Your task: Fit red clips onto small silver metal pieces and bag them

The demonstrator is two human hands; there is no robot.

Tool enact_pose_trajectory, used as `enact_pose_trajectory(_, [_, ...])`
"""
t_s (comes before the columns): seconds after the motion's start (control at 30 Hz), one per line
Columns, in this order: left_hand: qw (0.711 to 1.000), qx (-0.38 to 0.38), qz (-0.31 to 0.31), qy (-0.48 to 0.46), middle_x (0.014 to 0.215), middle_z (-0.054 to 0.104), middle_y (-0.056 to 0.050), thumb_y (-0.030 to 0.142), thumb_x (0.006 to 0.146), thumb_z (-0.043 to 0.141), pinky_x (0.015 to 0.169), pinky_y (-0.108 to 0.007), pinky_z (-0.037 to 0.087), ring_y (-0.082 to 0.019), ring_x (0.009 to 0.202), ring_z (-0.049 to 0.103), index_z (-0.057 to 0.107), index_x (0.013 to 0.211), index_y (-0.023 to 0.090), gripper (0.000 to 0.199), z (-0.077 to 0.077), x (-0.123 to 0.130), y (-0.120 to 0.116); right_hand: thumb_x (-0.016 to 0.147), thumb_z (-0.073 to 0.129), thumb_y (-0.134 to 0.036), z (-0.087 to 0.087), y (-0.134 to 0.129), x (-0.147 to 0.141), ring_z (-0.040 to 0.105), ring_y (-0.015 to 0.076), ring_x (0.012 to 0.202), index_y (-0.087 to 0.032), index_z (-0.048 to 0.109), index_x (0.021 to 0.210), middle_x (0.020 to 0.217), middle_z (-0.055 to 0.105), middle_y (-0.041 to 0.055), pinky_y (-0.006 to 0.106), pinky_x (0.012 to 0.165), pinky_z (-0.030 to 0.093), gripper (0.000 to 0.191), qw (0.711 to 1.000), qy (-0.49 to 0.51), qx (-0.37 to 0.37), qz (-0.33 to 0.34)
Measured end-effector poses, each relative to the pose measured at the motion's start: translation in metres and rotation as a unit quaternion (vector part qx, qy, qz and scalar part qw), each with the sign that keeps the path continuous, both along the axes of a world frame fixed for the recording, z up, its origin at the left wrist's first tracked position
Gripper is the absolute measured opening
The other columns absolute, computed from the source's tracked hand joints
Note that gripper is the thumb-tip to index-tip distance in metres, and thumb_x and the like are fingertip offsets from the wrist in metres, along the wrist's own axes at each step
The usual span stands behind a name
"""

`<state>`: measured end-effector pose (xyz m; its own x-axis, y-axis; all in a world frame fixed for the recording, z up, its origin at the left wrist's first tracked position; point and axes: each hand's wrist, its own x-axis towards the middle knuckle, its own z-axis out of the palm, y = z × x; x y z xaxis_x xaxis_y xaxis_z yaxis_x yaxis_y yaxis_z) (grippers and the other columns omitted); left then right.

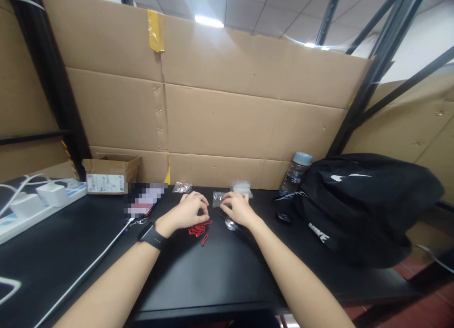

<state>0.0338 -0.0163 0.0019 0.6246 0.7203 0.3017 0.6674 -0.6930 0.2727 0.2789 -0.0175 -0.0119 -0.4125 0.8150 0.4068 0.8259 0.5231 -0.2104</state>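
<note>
Black worktop [220,280]: left hand [190,209], right hand [241,208] part-curled; cannot tell either grip's hold. Could scatter red loops [197,229] by brushing.

The black table [213,280] carries a pile of red cord loops [196,230], one loop apart nearer its front edge. Just right of them sits a round silvery piece [231,224], with a clear plastic packet [217,198] behind. A white power strip [21,224] and an open cardboard box [132,171] occupy the left; a blue-capped water bottle [295,174] and black Nike backpack [358,205] the right.
</note>
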Motion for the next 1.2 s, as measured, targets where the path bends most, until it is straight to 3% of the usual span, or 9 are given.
enact_pose_trajectory(0.1, [1.0, 0.001, -0.01, 0.008, 0.114, 0.067, -0.001, 0.037, 0.078, 0.073, 0.099, -0.042, 0.034, -0.027, 0.118, 0.051, 0.077, 0.076, 0.03, 0.009, -0.004, 0.006, -0.004, 0.096, 0.057, -0.036, 0.007, -0.002, 0.009, 0.056, 0.0252, 0.115, -0.027, 0.073, 0.106, 0.121, 0.067, 0.0074, 0.042, 0.095, 0.038, 0.021, 0.997, 0.027, -0.047, 0.056])
enact_pose_trajectory(0.17, [1.0, -0.006, -0.007, 0.01, 0.113, 0.067, 0.0, 0.037, 0.075, 0.077, 0.098, -0.041, 0.034, -0.027, 0.117, 0.051, 0.077, 0.074, 0.03, 0.007, -0.008, 0.008, -0.003, 0.094, 0.059, -0.032, 0.014, -0.006, 0.019, 0.062, 0.0218, 0.103, -0.023, 0.073, 0.107, 0.111, 0.07, 0.0077, 0.035, 0.089, 0.044, 0.021, 0.992, 0.047, -0.076, 0.085])
enact_pose_trajectory(0.27, [1.0, -0.018, 0.009, 0.01, 0.112, 0.068, 0.0, 0.037, 0.072, 0.078, 0.096, -0.039, 0.035, -0.026, 0.115, 0.053, 0.077, 0.073, 0.03, 0.007, -0.012, 0.009, -0.001, 0.087, 0.069, -0.037, 0.023, -0.011, 0.033, 0.065, 0.019, 0.086, -0.02, 0.073, 0.104, 0.096, 0.072, 0.0056, 0.029, 0.077, 0.048, 0.024, 0.987, 0.043, -0.124, 0.097])
enact_pose_trajectory(0.4, [0.999, -0.025, 0.025, 0.009, 0.108, 0.069, -0.001, 0.035, 0.073, 0.075, 0.095, -0.039, 0.036, -0.027, 0.111, 0.056, 0.078, 0.072, 0.031, 0.005, -0.013, 0.011, -0.004, 0.077, 0.078, -0.045, 0.028, -0.016, 0.043, 0.064, 0.0204, 0.088, -0.021, 0.071, 0.111, 0.104, 0.071, 0.0068, 0.029, 0.078, 0.048, 0.042, 0.987, 0.021, -0.136, 0.087])
enact_pose_trajectory(0.63, [0.999, 0.004, 0.048, 0.025, 0.102, 0.07, -0.004, 0.026, 0.077, 0.067, 0.091, -0.038, 0.038, -0.026, 0.104, 0.057, 0.075, 0.07, 0.027, 0.01, -0.01, 0.019, -0.012, 0.096, 0.055, -0.032, 0.04, -0.018, 0.046, 0.064, 0.0186, 0.086, -0.019, 0.073, 0.099, 0.095, 0.072, 0.0062, 0.028, 0.079, 0.046, 0.023, 0.99, 0.016, -0.129, 0.063])
enact_pose_trajectory(0.77, [0.998, 0.029, 0.036, 0.034, 0.102, 0.069, -0.005, 0.022, 0.082, 0.061, 0.089, -0.038, 0.038, -0.025, 0.105, 0.056, 0.072, 0.074, 0.025, 0.013, -0.014, 0.019, -0.011, 0.104, 0.039, -0.037, 0.032, -0.015, 0.038, 0.062, 0.0193, 0.09, -0.019, 0.072, 0.096, 0.098, 0.072, 0.0075, 0.03, 0.085, 0.045, 0.038, 0.988, 0.006, -0.137, 0.075])
enact_pose_trajectory(0.9, [0.998, 0.038, 0.025, 0.032, 0.104, 0.067, -0.004, 0.024, 0.088, 0.056, 0.089, -0.038, 0.037, -0.025, 0.11, 0.054, 0.068, 0.08, 0.024, 0.014, -0.015, 0.016, -0.008, 0.103, 0.039, -0.045, 0.018, -0.008, 0.03, 0.061, 0.0189, 0.085, -0.017, 0.067, 0.088, 0.09, 0.069, 0.0077, 0.029, 0.081, 0.043, 0.043, 0.992, 0.001, -0.114, 0.052])
enact_pose_trajectory(1.1, [0.996, 0.048, 0.074, -0.019, 0.104, 0.067, -0.004, 0.027, 0.095, 0.05, 0.091, -0.039, 0.035, -0.025, 0.11, 0.053, 0.062, 0.09, 0.024, 0.013, -0.008, 0.011, -0.003, 0.103, 0.038, -0.05, 0.018, -0.004, 0.034, 0.059, 0.02, 0.096, -0.021, 0.061, 0.116, 0.103, 0.067, 0.0073, 0.031, 0.088, 0.043, 0.04, 0.994, 0.088, -0.056, -0.016])
enact_pose_trajectory(1.2, [0.992, 0.057, 0.102, -0.041, 0.102, 0.069, -0.003, 0.027, 0.098, 0.045, 0.092, -0.04, 0.034, -0.023, 0.106, 0.056, 0.058, 0.094, 0.024, 0.014, -0.004, 0.01, 0.0, 0.104, 0.028, -0.053, 0.017, -0.004, 0.035, 0.056, 0.0238, 0.11, -0.023, 0.069, 0.111, 0.115, 0.065, 0.0093, 0.038, 0.098, 0.039, 0.051, 0.995, 0.063, -0.076, -0.017])
